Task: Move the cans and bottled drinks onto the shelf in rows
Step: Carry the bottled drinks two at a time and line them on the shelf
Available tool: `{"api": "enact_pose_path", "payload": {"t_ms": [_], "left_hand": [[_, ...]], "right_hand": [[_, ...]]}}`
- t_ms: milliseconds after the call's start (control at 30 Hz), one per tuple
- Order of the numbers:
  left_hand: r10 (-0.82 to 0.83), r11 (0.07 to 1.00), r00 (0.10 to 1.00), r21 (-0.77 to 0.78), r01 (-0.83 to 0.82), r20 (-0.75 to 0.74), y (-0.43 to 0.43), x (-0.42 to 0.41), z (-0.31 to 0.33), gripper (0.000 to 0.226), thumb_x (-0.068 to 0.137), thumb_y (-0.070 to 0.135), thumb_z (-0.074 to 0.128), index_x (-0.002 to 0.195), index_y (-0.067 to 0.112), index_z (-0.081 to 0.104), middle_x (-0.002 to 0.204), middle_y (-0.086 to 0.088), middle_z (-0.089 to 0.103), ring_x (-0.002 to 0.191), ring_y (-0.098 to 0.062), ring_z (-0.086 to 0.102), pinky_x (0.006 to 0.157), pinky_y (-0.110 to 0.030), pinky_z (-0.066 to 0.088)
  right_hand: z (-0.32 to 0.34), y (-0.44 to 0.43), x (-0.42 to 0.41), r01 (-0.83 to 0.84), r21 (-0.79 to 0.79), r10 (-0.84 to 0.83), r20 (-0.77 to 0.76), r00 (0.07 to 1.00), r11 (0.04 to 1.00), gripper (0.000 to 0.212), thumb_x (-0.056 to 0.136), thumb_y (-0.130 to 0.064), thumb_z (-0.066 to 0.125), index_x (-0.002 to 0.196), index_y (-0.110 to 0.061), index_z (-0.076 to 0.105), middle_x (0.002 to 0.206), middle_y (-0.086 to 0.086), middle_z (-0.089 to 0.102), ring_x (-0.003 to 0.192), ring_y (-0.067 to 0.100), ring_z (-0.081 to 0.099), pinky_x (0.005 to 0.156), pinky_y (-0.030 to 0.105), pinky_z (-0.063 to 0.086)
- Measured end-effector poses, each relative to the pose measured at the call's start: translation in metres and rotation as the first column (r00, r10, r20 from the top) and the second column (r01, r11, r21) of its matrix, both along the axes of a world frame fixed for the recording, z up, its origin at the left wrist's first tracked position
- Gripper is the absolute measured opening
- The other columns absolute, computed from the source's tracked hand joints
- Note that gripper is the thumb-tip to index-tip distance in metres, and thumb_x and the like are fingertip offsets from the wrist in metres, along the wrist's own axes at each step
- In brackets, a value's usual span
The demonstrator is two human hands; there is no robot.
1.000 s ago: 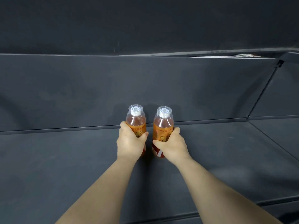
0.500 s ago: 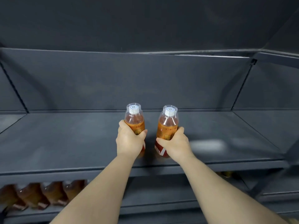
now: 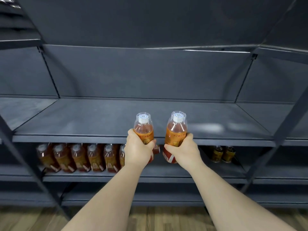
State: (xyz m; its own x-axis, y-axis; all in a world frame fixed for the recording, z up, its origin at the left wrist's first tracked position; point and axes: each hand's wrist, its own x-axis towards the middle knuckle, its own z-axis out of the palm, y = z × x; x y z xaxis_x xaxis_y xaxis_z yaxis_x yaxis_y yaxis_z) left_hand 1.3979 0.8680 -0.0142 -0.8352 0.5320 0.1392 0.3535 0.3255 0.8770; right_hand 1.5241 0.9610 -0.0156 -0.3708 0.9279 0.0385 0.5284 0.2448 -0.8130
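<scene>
Head: two hands [image 3: 138, 152] [image 3: 184, 151] grip two bottles [image 3: 143, 130] [image 3: 175, 132].

Both bare forearms rise from the lower edge of the frame toward its centre. Left hand [image 3: 138, 150]: fingers [image 3: 150, 142] curled round the left bottle [image 3: 143, 129]. Right hand [image 3: 183, 151]: curled round the right bottle [image 3: 175, 130]. The hands are level and apart.
</scene>
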Motion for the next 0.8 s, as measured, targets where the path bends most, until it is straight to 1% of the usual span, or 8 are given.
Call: {"api": "enact_pose_path", "payload": {"t_ms": [67, 167, 333, 467, 567, 633, 700, 800], "left_hand": [[0.007, 1.000, 1.000, -0.002, -0.007, 0.001, -0.008, 0.004, -0.002, 0.058, 0.081, 0.039, 0.079, 0.113, 0.029, 0.033, 0.113, 0.005, 0.054, 0.100, -0.017, 0.057, 0.083, -0.032, 0.051], [0.017, 1.000, 1.000, -0.025, -0.017, -0.009, -0.016, 0.008, -0.005, 0.059, 0.080, 0.040, 0.080, 0.116, 0.028, 0.034, 0.112, 0.004, 0.054, 0.101, -0.017, 0.058, 0.082, -0.032, 0.052], [0.021, 0.998, 1.000, -0.062, -0.021, 0.001, -0.021, 0.009, -0.017, 0.065, 0.077, 0.045, 0.080, 0.121, 0.026, 0.036, 0.110, 0.006, 0.054, 0.099, -0.016, 0.058, 0.079, -0.031, 0.051], [0.009, 0.998, 1.000, -0.070, -0.009, -0.001, -0.021, 0.005, -0.027, 0.067, 0.078, 0.042, 0.081, 0.125, 0.024, 0.036, 0.108, 0.008, 0.051, 0.095, -0.012, 0.056, 0.076, -0.026, 0.048], [0.002, 0.997, 1.000, -0.082, -0.002, 0.003, -0.021, 0.001, -0.035, 0.068, 0.078, 0.042, 0.081, 0.125, 0.025, 0.035, 0.110, 0.009, 0.050, 0.095, -0.011, 0.053, 0.077, -0.027, 0.048], [-0.005, 0.996, 1.000, -0.085, 0.006, 0.011, -0.020, -0.002, -0.044, 0.067, 0.078, 0.041, 0.081, 0.122, 0.027, 0.034, 0.110, 0.010, 0.049, 0.095, -0.011, 0.053, 0.078, -0.027, 0.048], [-0.014, 0.996, 1.000, -0.086, 0.015, 0.005, -0.020, -0.004, -0.056, 0.068, 0.078, 0.040, 0.082, 0.124, 0.026, 0.034, 0.108, 0.011, 0.048, 0.096, -0.010, 0.053, 0.079, -0.026, 0.048], [-0.025, 0.997, 1.000, -0.069, 0.025, 0.007, -0.017, -0.008, -0.079, 0.069, 0.077, 0.039, 0.083, 0.124, 0.026, 0.035, 0.109, 0.012, 0.048, 0.097, -0.008, 0.051, 0.085, -0.030, 0.051]], "right_hand": [[-0.002, -0.006, 0.006, 0.001, -0.007, -0.001, -0.011, 1.000, 1.000, 0.065, 0.077, -0.047, 0.081, 0.115, -0.028, 0.032, 0.111, -0.005, 0.055, 0.097, 0.014, 0.057, 0.082, 0.032, 0.055], [-0.005, -0.012, 0.012, 0.005, -0.019, -0.006, -0.021, 1.000, 1.000, 0.066, 0.076, -0.047, 0.081, 0.116, -0.029, 0.031, 0.109, -0.008, 0.052, 0.096, 0.012, 0.054, 0.079, 0.029, 0.052], [-0.015, -0.016, 0.014, 0.025, -0.047, -0.024, 0.027, 0.999, 0.999, 0.074, 0.077, -0.047, 0.081, 0.130, -0.023, 0.035, 0.111, -0.008, 0.049, 0.104, 0.015, 0.058, 0.087, 0.034, 0.055], [-0.024, -0.017, 0.012, 0.037, -0.059, -0.034, 0.047, 0.998, 0.998, 0.076, 0.078, -0.045, 0.081, 0.133, -0.022, 0.034, 0.112, -0.007, 0.048, 0.106, 0.017, 0.059, 0.087, 0.034, 0.055], [-0.032, -0.016, 0.009, 0.036, -0.060, -0.032, 0.062, 0.998, 0.998, 0.077, 0.078, -0.045, 0.082, 0.133, -0.023, 0.033, 0.112, -0.008, 0.046, 0.110, 0.020, 0.060, 0.088, 0.034, 0.055], [-0.041, -0.014, 0.005, 0.022, -0.063, -0.018, 0.062, 0.998, 0.998, 0.077, 0.076, -0.044, 0.083, 0.131, -0.024, 0.033, 0.113, -0.008, 0.047, 0.109, 0.018, 0.059, 0.088, 0.035, 0.055], [-0.052, -0.012, 0.000, 0.006, -0.065, -0.002, 0.054, 0.999, 0.998, 0.073, 0.075, -0.044, 0.084, 0.124, -0.028, 0.031, 0.113, -0.008, 0.048, 0.103, 0.014, 0.056, 0.088, 0.035, 0.055], [-0.074, -0.010, -0.007, -0.007, -0.058, 0.010, 0.048, 0.999, 0.998, 0.072, 0.074, -0.044, 0.084, 0.115, -0.033, 0.025, 0.110, -0.009, 0.047, 0.098, 0.011, 0.052, 0.084, 0.032, 0.054]]}}
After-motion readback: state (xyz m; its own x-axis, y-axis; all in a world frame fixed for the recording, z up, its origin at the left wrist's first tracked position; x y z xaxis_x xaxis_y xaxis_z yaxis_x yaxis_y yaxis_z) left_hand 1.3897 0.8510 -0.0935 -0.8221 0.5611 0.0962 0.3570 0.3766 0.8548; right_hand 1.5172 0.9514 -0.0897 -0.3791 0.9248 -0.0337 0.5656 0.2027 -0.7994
